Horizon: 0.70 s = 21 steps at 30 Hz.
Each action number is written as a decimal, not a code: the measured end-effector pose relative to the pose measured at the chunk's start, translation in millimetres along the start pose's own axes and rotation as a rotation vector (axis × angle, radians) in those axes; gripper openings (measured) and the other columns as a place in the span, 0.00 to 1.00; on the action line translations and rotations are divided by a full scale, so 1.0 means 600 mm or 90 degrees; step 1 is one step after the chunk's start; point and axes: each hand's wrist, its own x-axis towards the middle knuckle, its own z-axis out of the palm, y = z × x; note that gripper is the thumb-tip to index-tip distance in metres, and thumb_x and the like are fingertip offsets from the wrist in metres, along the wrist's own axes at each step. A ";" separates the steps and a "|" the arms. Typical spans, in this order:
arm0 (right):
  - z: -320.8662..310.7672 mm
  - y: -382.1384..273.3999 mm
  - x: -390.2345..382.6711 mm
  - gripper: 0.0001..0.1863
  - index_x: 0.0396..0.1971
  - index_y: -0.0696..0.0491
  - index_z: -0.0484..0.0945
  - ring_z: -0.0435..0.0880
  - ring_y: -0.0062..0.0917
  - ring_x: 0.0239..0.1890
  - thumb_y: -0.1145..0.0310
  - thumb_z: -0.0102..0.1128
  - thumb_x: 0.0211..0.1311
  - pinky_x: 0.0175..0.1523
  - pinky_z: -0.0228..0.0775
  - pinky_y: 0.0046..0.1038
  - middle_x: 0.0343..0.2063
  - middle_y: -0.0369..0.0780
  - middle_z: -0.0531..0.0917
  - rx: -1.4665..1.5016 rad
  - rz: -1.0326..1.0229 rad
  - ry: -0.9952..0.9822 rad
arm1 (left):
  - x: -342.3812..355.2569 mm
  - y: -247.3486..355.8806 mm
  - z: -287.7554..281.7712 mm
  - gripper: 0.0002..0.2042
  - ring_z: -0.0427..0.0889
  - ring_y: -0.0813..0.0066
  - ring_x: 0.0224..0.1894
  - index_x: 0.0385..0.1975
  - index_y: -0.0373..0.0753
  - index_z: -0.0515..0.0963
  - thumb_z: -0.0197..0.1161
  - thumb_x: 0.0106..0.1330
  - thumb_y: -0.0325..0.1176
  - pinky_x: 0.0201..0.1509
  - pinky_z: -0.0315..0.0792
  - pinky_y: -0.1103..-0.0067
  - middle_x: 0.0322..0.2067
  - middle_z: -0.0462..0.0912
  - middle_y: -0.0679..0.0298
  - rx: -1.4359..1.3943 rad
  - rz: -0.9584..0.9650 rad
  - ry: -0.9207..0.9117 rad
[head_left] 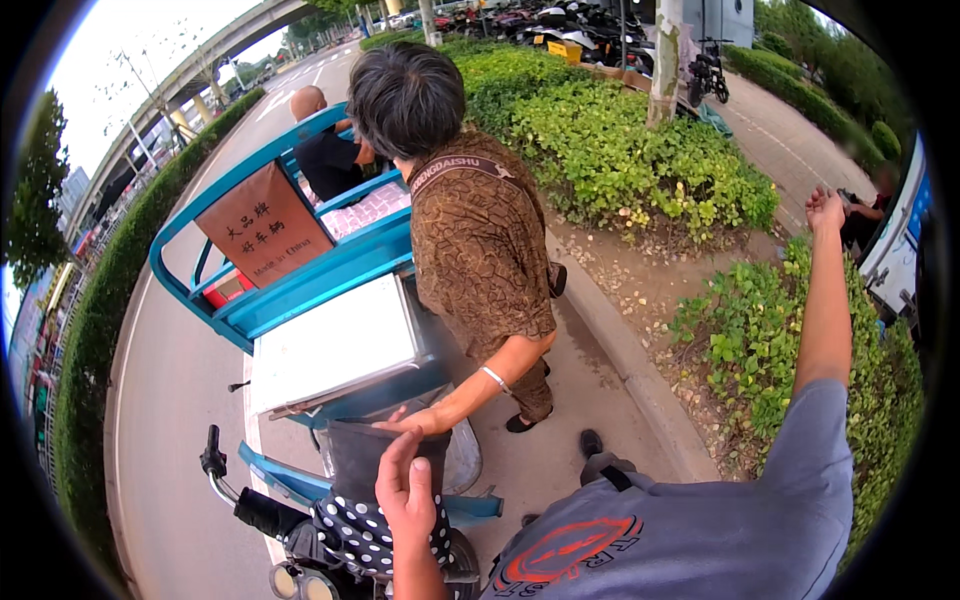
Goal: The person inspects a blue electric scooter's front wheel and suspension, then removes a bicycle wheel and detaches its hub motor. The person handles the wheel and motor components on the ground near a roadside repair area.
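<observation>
The left hand [407,490] is held wide, thumb apart from the fingers, before the dark cover [356,462]; I cannot tell whether they touch. The cover stands above the dotted cloth [348,525] on the scooter [272,513], by the near edge of the cart's white lid [335,345]. Another person's hand [425,419] is at the cover's top edge. The right hand [825,208], raised far off to the right, has curled fingers; whether it holds anything, I cannot tell.

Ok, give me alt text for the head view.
A person's open left hand is near a polka-dot cover; the right hand is held out sideways. Someone in brown stands beside a blue cargo vehicle.
</observation>
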 end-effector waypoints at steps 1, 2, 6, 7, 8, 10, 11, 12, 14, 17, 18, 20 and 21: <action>0.018 0.056 -0.022 0.13 0.42 0.56 0.71 0.73 0.21 0.26 0.63 0.49 0.65 0.30 0.66 0.25 0.30 0.36 0.79 -0.014 0.063 -0.066 | 0.025 -0.003 -0.007 0.15 0.75 0.61 0.51 0.49 0.27 0.69 0.52 0.67 0.30 0.59 0.66 0.71 0.48 0.76 0.50 0.081 0.085 0.006; 0.027 0.108 -0.050 0.14 0.41 0.56 0.73 0.73 0.19 0.26 0.61 0.51 0.65 0.31 0.67 0.23 0.27 0.35 0.78 -0.045 0.102 -0.177 | 0.052 0.008 -0.005 0.15 0.76 0.59 0.50 0.48 0.28 0.71 0.54 0.63 0.28 0.57 0.67 0.71 0.47 0.76 0.50 0.190 0.083 0.014; 0.123 0.287 -0.416 0.25 0.59 0.56 0.62 0.77 0.18 0.26 0.61 0.51 0.66 0.30 0.70 0.22 0.34 0.38 0.79 -0.271 0.260 -0.660 | 0.130 0.006 -0.020 0.15 0.77 0.52 0.40 0.42 0.32 0.75 0.63 0.57 0.33 0.46 0.69 0.67 0.35 0.80 0.50 0.628 0.037 -0.017; 0.121 0.317 -0.456 0.25 0.58 0.57 0.62 0.77 0.19 0.27 0.61 0.51 0.66 0.31 0.71 0.22 0.35 0.40 0.79 -0.310 0.285 -0.731 | 0.146 0.000 -0.014 0.15 0.79 0.55 0.38 0.43 0.33 0.76 0.61 0.59 0.35 0.44 0.70 0.69 0.32 0.81 0.52 0.686 0.036 -0.029; 0.115 0.348 -0.479 0.25 0.57 0.59 0.63 0.78 0.21 0.28 0.62 0.53 0.65 0.33 0.71 0.23 0.35 0.42 0.79 -0.354 0.344 -0.817 | 0.157 -0.002 -0.006 0.15 0.79 0.55 0.37 0.42 0.34 0.76 0.61 0.59 0.36 0.44 0.70 0.69 0.31 0.81 0.52 0.708 -0.035 -0.035; 0.107 0.409 -0.521 0.24 0.55 0.59 0.65 0.79 0.23 0.31 0.64 0.55 0.63 0.36 0.72 0.24 0.37 0.44 0.79 -0.419 0.458 -0.931 | 0.167 0.001 0.000 0.15 0.79 0.55 0.37 0.41 0.35 0.77 0.61 0.59 0.37 0.44 0.70 0.69 0.31 0.81 0.52 0.745 -0.157 -0.017; 0.106 0.436 -0.538 0.23 0.54 0.60 0.67 0.79 0.23 0.33 0.65 0.56 0.62 0.39 0.72 0.25 0.39 0.45 0.80 -0.417 0.508 -1.003 | 0.168 0.005 -0.001 0.14 0.79 0.56 0.38 0.41 0.35 0.77 0.61 0.59 0.37 0.45 0.70 0.70 0.32 0.81 0.52 0.763 -0.205 0.010; 0.109 0.448 -0.556 0.23 0.54 0.60 0.68 0.80 0.24 0.35 0.65 0.57 0.62 0.42 0.72 0.26 0.40 0.45 0.80 -0.403 0.567 -1.105 | 0.167 0.009 -0.002 0.14 0.79 0.56 0.38 0.40 0.35 0.77 0.61 0.59 0.36 0.45 0.70 0.70 0.33 0.81 0.53 0.776 -0.250 0.037; 0.112 0.472 -0.572 0.22 0.54 0.60 0.68 0.80 0.25 0.38 0.65 0.56 0.63 0.46 0.72 0.26 0.42 0.45 0.80 -0.374 0.734 -1.256 | 0.165 0.007 0.001 0.14 0.78 0.57 0.40 0.40 0.35 0.77 0.61 0.59 0.36 0.46 0.70 0.70 0.35 0.80 0.54 0.799 -0.176 0.103; 0.128 0.494 -0.614 0.22 0.55 0.60 0.68 0.79 0.25 0.42 0.65 0.56 0.63 0.49 0.71 0.27 0.44 0.45 0.79 -0.369 0.857 -1.442 | 0.155 0.015 0.007 0.13 0.76 0.59 0.42 0.39 0.36 0.77 0.61 0.58 0.36 0.49 0.69 0.70 0.36 0.79 0.57 0.823 -0.105 0.140; 0.130 0.499 -0.628 0.22 0.55 0.60 0.68 0.78 0.25 0.43 0.66 0.56 0.64 0.50 0.70 0.27 0.44 0.44 0.79 -0.348 0.890 -1.479 | 0.154 0.023 0.013 0.13 0.76 0.59 0.42 0.40 0.37 0.76 0.61 0.58 0.36 0.51 0.66 0.69 0.36 0.79 0.58 0.853 -0.104 0.132; 0.129 0.506 -0.639 0.22 0.55 0.60 0.67 0.77 0.24 0.45 0.66 0.55 0.65 0.51 0.69 0.27 0.46 0.44 0.78 -0.328 0.933 -1.525 | 0.162 0.023 0.030 0.16 0.76 0.62 0.44 0.43 0.39 0.75 0.62 0.57 0.38 0.56 0.59 0.67 0.38 0.79 0.59 0.866 -0.115 0.118; 0.128 0.506 -0.650 0.22 0.56 0.60 0.67 0.77 0.24 0.45 0.66 0.55 0.65 0.52 0.69 0.27 0.46 0.44 0.78 -0.311 0.949 -1.543 | 0.158 0.027 0.032 0.16 0.76 0.62 0.45 0.44 0.40 0.75 0.62 0.57 0.38 0.56 0.59 0.67 0.38 0.79 0.60 0.875 -0.108 0.128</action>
